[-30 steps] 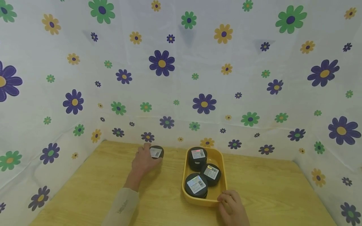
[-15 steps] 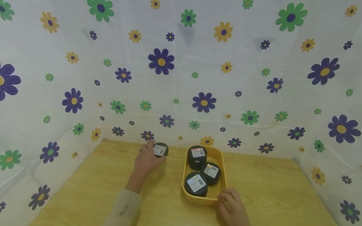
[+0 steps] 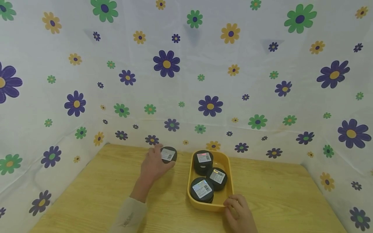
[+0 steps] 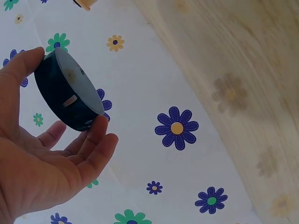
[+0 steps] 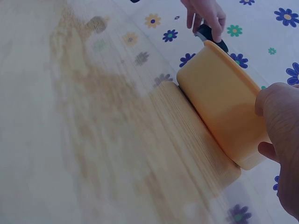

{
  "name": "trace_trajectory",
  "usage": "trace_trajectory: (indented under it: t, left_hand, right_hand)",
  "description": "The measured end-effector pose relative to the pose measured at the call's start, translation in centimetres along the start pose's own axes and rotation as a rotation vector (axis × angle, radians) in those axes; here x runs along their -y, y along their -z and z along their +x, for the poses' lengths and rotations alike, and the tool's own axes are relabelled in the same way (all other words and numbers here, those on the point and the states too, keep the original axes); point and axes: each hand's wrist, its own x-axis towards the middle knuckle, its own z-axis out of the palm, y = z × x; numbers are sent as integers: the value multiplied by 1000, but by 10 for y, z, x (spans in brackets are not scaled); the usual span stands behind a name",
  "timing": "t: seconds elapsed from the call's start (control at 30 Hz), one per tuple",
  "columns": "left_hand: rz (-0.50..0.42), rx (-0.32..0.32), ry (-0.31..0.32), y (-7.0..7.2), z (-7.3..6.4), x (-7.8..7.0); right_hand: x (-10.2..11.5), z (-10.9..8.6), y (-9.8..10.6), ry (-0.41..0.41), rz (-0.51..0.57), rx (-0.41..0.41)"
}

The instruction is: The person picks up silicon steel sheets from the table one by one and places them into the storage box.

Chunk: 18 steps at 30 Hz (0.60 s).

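My left hand [image 3: 153, 165] pinches a flat round black tin [image 3: 169, 154] with a white label, thumb on one side and fingertips on the other. In the left wrist view the tin [image 4: 65, 93] is raised off the table and tilted, its pale flat face showing. At the near right corner of a yellow tray [image 3: 231, 183], my right hand [image 3: 240, 213] grips the rim. The right wrist view shows the right hand [image 5: 285, 130] with its thumb outside the tray wall [image 5: 224, 102]. Inside the tray sit similar black tins [image 3: 201, 190], some stacked, labels facing up.
A wood-grain table [image 3: 279, 200] lies under everything. White sheeting [image 3: 186, 90] printed with flowers rises behind the table and at both sides. The tray has bare floor [image 3: 223, 198] at its near right.
My left hand has carried the black tin a short way to the right, closer to the tray. The right hand and the tray have stayed in place.
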Motion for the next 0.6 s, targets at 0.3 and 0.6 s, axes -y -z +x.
trace_trajectory:
  t: [0.3, 0.6]
  left_hand:
    - [-6, -5, -14, 5, -4, -12]
    - [-9, -8, -30, 4, -6, -19]
  right_hand:
    - [1, 1, 1, -21, -11, 22]
    - [-4, -1, -1, 43, -5, -20]
